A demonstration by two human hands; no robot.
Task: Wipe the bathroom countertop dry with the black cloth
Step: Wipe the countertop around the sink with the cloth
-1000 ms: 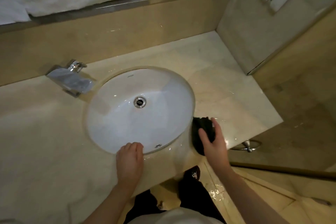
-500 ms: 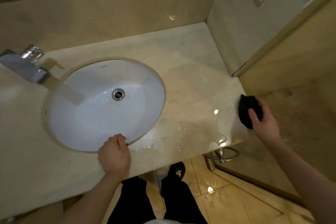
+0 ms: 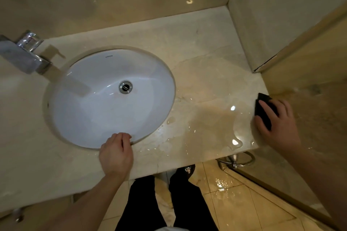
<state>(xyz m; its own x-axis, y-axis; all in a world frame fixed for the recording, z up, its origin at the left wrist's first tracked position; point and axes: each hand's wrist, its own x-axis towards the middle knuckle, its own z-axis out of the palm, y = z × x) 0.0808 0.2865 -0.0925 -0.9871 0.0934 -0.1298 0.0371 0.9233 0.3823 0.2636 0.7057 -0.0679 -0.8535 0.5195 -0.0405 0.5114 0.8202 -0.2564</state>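
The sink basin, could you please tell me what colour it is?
White, with a silver metal drain; the sink basin shows only in the head view.

One sink, one faucet, one black cloth, two hands.

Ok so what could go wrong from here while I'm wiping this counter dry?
1. The black cloth sits at the countertop's right edge, so the right hand might push water onto the wet floor.
2. The puddles near the front edge could get missed.
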